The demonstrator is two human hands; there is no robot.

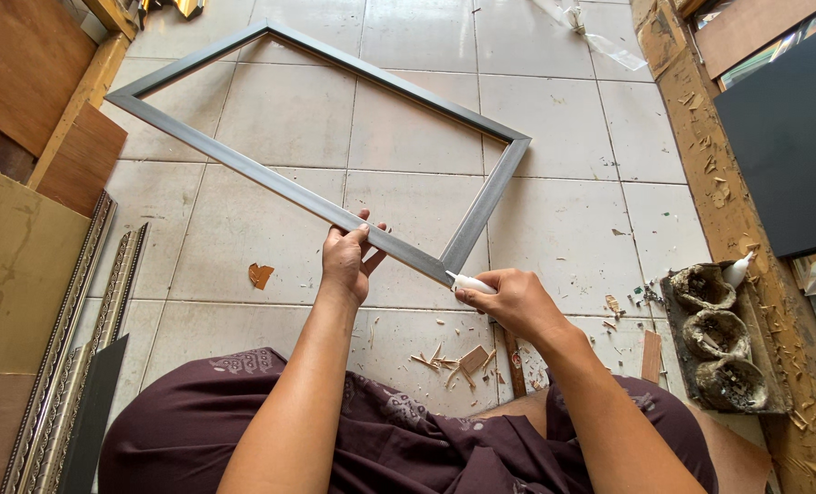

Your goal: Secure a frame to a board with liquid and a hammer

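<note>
So the grey frame (316,119) is held off the tiled floor (573,229), near rail gripped by the left hand (348,261). A white tube (470,284) is clamped in the right hand (516,302), tip at the frame's 5 o'clock corner.

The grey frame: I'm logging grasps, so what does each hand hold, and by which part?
Left hand grips the grey frame on its near rail, close to the near corner. Right hand holds a small white tube by its body, tip at that corner.

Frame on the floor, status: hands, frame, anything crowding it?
Left hand grips the grey frame on its near rail. Right hand holds a white tube, nozzle at the near corner. Wood chips beneath.
</note>
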